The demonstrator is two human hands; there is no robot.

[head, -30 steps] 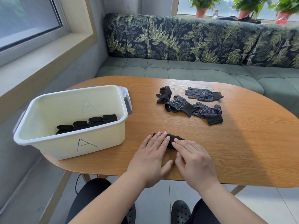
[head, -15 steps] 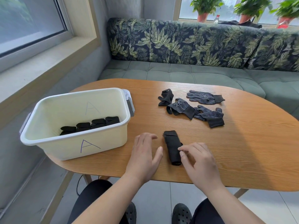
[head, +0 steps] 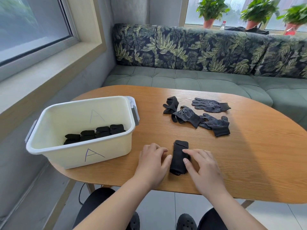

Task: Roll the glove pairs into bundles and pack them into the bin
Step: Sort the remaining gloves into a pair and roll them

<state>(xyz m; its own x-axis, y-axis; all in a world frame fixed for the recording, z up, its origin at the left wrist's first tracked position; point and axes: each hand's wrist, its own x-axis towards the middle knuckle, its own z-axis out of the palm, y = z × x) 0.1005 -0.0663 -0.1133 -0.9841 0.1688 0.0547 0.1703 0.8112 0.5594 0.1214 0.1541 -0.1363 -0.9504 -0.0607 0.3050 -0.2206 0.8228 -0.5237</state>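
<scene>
A black glove pair (head: pixel 178 159), folded into a long strip, lies lengthwise near the table's front edge. My left hand (head: pixel 152 162) sits just left of it with loosely curled fingers, and its thumb tip touches the strip's left side. From the right, my right hand (head: pixel 203 166) rests its index finger and thumb on top of the strip. The cream bin (head: pixel 108 155) marked "A" stands at the left. Several rolled black bundles (head: pixel 94 133) lie in a row inside it. Several loose dotted black gloves (head: pixel 199 117) lie beyond the strip.
The oval wooden table (head: pixel 257 155) has bare surface to the right of the gloves. A green bench with a leaf-print backrest (head: pixel 191 48) runs behind it. A window sill (head: pixel 49 63) lies at the left. My knees and shoes show below the table edge.
One second ago both hands lay flat over the glove pair. It has since been turned lengthwise, and both hands have closed in on its sides, the right fingers now lying on top.
</scene>
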